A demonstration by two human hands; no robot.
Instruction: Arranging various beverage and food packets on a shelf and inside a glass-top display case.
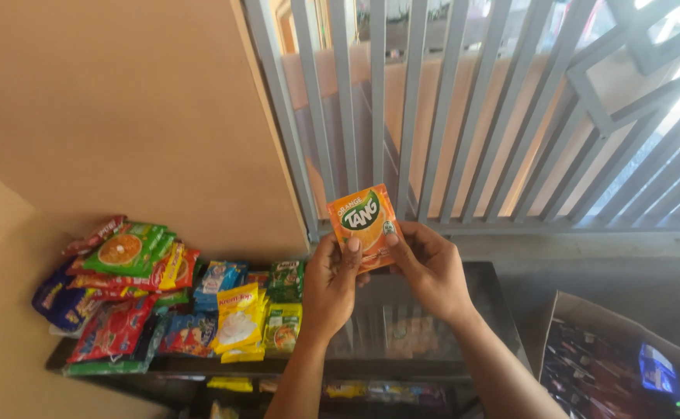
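Item: orange sachet (363, 225), held up before the grey window bars (379, 101), above the glass worktop (402, 310). My left hand (332, 283) and right hand (429, 268) pinch its lower corners, thumbs in front. I judge it light, limp, slick; grip the sealed edges. Its lower edge is covered; the box (612, 365) is cut off.

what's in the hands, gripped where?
An orange sachet, pinched at its lower edge: left hand at the lower left corner, right hand at the lower right.
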